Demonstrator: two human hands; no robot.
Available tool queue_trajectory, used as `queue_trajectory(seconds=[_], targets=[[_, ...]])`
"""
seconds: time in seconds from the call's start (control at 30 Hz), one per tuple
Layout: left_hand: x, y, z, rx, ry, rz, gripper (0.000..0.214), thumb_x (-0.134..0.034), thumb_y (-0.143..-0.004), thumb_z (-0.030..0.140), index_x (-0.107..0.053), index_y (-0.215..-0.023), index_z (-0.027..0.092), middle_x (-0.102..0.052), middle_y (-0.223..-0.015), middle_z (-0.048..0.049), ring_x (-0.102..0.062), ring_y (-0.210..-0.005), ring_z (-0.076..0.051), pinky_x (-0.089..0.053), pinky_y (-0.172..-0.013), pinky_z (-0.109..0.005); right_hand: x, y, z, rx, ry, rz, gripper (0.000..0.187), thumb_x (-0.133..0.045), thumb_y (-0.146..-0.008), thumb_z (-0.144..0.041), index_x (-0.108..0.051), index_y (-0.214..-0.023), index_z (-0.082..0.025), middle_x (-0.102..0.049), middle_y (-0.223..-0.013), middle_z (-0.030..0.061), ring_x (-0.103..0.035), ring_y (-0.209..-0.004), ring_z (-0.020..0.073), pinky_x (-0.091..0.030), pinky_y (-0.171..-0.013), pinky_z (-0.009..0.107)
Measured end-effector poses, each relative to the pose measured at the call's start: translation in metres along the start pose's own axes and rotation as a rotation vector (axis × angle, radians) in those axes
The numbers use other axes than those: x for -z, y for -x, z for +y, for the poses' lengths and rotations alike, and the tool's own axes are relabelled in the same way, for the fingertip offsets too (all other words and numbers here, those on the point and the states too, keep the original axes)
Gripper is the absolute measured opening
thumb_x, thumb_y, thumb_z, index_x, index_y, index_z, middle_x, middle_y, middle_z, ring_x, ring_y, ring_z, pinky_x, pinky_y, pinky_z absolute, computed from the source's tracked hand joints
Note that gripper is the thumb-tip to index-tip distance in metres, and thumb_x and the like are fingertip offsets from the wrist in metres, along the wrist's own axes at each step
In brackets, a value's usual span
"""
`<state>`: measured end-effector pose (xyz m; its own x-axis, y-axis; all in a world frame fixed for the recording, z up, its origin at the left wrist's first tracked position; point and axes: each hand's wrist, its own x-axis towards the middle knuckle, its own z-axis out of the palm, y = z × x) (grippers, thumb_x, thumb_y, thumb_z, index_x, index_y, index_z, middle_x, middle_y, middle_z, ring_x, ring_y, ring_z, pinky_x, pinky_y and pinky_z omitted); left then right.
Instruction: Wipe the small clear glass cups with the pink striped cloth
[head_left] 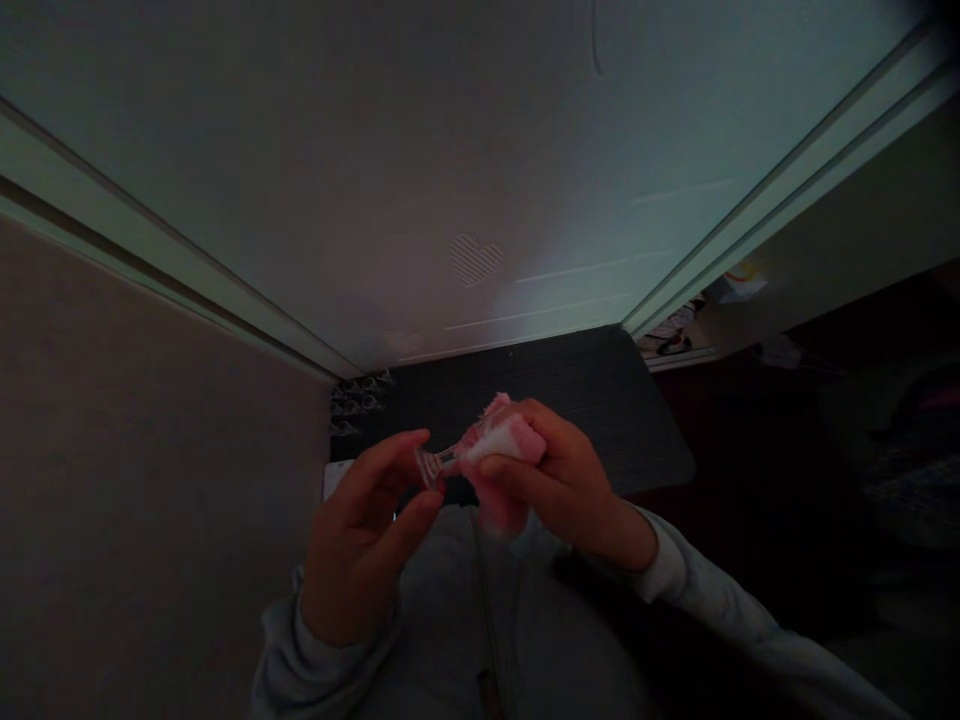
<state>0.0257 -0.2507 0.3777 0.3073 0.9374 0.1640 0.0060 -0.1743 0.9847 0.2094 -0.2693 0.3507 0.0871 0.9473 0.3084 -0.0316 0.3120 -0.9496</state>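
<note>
A small clear stemmed glass [430, 466] lies sideways between my hands, above the near edge of the dark table. My left hand [365, 530] holds its round foot between thumb and fingers. My right hand [564, 475] is closed around a fluffy pink and white cloth [501, 452], which wraps the other end of the glass. The cloth hides the bowl of the glass, and a loose fold of it hangs below my right hand.
Several small clear glasses [358, 402] stand in rows at the dark table's [585, 390] left back corner. A white object [335, 476] lies near its left edge. A pale panel with a striped heart [476, 260] rises behind. Dim clutter [675, 325] sits at right.
</note>
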Motion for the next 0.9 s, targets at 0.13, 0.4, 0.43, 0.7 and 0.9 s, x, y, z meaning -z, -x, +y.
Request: queue_trajectory(seconds=[0.13,0.4,0.43,0.7,0.9], targets=[[-0.004,0.005,0.002,-0.018,-0.014,0.047,0.04,-0.081,-0.076,0.01,-0.077,-0.109,0.033,-0.076,-0.082,0.0045,-0.071,-0.074,-0.012,-0.059,-0.073,-0.019,0.0,0.002,-0.002,0.026,-0.031,0.001,0.021,-0.066,-0.091,-0.044,-0.069,-0.085,-0.023,-0.071,-0.079,0.0003,-0.067,-0.071,0.0178,-0.053,-0.066,0.029],[0.001,0.006,-0.006,0.043,-0.139,0.055,0.028,-0.079,-0.082,0.023,-0.076,-0.109,0.03,-0.077,-0.083,0.0043,-0.072,-0.079,-0.014,-0.056,-0.078,-0.022,0.003,0.004,0.002,0.081,0.111,-0.019,0.02,-0.066,-0.092,-0.038,-0.067,-0.081,-0.022,-0.064,-0.076,-0.0005,-0.058,-0.067,0.0159,-0.048,-0.064,0.029],[0.002,0.006,-0.007,0.035,-0.16,0.047,0.026,-0.078,-0.083,0.025,-0.076,-0.108,0.03,-0.077,-0.082,0.0043,-0.072,-0.079,-0.014,-0.055,-0.077,-0.021,0.003,0.004,0.003,0.088,0.132,-0.017,0.023,-0.066,-0.091,-0.04,-0.066,-0.078,-0.022,-0.062,-0.073,-0.0009,-0.057,-0.066,0.0157,-0.046,-0.062,0.029],[-0.005,0.006,-0.009,-0.011,-0.165,0.011,0.017,-0.075,-0.086,0.032,-0.076,-0.102,0.029,-0.078,-0.085,0.0027,-0.073,-0.077,-0.016,-0.056,-0.073,-0.022,0.006,0.001,-0.001,0.121,0.149,-0.011,0.027,-0.066,-0.09,-0.045,-0.066,-0.076,-0.023,-0.063,-0.07,0.0001,-0.06,-0.064,0.0177,-0.049,-0.06,0.03],[-0.01,0.009,-0.011,0.066,-0.156,0.135,0.03,-0.079,-0.083,0.033,-0.076,-0.112,0.029,-0.081,-0.104,-0.0018,-0.075,-0.094,-0.021,-0.058,-0.085,-0.028,0.008,0.001,0.003,0.227,0.17,-0.013,0.011,-0.063,-0.092,-0.02,-0.072,-0.095,-0.026,-0.074,-0.084,0.0013,-0.068,-0.075,0.0186,-0.054,-0.07,0.031]])
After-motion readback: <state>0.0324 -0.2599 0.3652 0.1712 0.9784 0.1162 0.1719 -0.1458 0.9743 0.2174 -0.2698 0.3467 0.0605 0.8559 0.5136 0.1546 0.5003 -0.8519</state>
